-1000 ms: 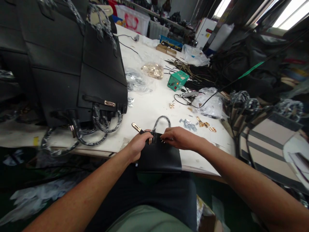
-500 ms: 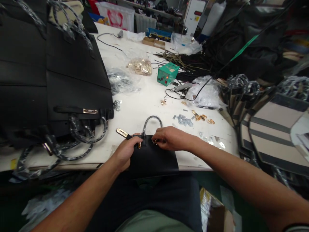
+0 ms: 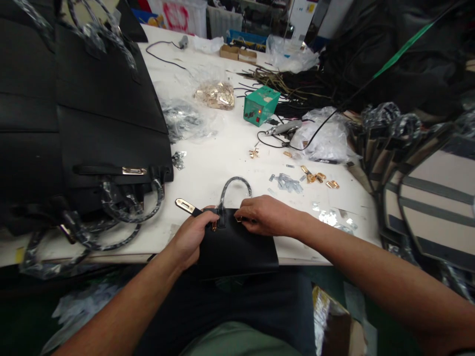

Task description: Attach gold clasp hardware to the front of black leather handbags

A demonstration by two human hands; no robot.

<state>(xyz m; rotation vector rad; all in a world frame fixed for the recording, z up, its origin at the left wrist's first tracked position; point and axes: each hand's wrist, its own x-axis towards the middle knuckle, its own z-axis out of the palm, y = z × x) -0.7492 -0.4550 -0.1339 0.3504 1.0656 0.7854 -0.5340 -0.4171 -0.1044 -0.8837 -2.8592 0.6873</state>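
A black handbag panel [image 3: 237,252] lies at the table's front edge, its wrapped loop handle [image 3: 236,180] standing up behind. My left hand [image 3: 192,236] is closed on the bag's upper left edge, thumb on top by the handle base. Beside that thumb is a small gold fitting [image 3: 214,226]. A black strap with a gold slotted plate [image 3: 187,205] sticks out to the left past this hand. My right hand [image 3: 261,215] pinches a small gold metal piece [image 3: 239,219] against the bag's upper right part; the fingers partly cover it.
Large black bags [image 3: 111,128] with wrapped handles are piled at left. Grey metal plates [image 3: 288,182] and gold fittings [image 3: 313,174] lie scattered at right. Behind stand a green control box [image 3: 261,106] and a corded grey tool [image 3: 284,128]. Striped bag pieces [image 3: 441,198] stack far right.
The view has shifted slightly. My left hand stays on the bag, while my right fingers have closed in more around the gold piece, which now shows less.
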